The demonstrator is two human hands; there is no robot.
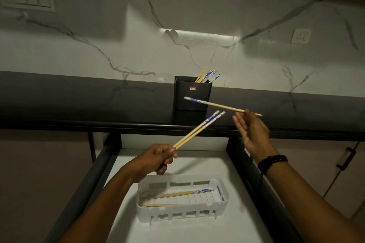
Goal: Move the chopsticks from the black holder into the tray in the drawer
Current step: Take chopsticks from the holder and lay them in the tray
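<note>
Head view: black holder (192, 94) hides lower ends of its chopsticks (207, 76).

Black holder (192, 95) is standing upright on the dark counter (79, 108), with bundled chopsticks (208, 76) leaning toward its right corner, blue-white patterned tops sticking out. A chopstick pair (197, 130) is angling up-right from the left hand (158, 159), which is gripping it over the open drawer (235, 165). The right hand (254, 134) is pinching a single chopstick (217, 104) near its plain tip, nearly level before the holder. White slotted tray (183, 214) is sitting in the drawer, holding at least two tray chopsticks (177, 194) lying lengthwise.
</note>
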